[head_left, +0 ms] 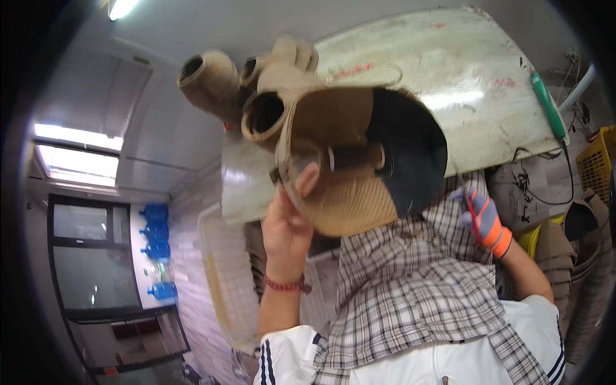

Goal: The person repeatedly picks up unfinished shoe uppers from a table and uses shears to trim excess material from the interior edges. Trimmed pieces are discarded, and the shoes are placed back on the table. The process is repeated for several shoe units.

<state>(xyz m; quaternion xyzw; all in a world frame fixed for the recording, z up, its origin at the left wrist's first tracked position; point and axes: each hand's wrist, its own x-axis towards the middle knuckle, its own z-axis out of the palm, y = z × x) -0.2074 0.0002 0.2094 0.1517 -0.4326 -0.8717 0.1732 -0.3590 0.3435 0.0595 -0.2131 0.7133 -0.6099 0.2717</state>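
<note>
My bare left hand (290, 215) grips the rim of a large hollow brown moulded piece (350, 202), thumb inside the wide opening. The piece is raised before me with that opening towards me. Its inside is partly black, partly tan with a ribbed patch, and a short tube shows within. A smaller round opening is at its upper left. My right hand (486, 221), in a purple and orange glove, is lower right beside my checked apron (410, 276), apart from the piece. Its fingers are closed on a slim red tool (474, 215), whose working end I cannot make out.
More hollow brown pieces (215, 80) stand beyond on the pale worktable (398, 54). A green-handled corded tool (547, 106) lies at the table's right edge. A yellow crate (595, 160) and stacked brown pieces (558, 256) are at right; a clear plastic bin (221, 276) is at left.
</note>
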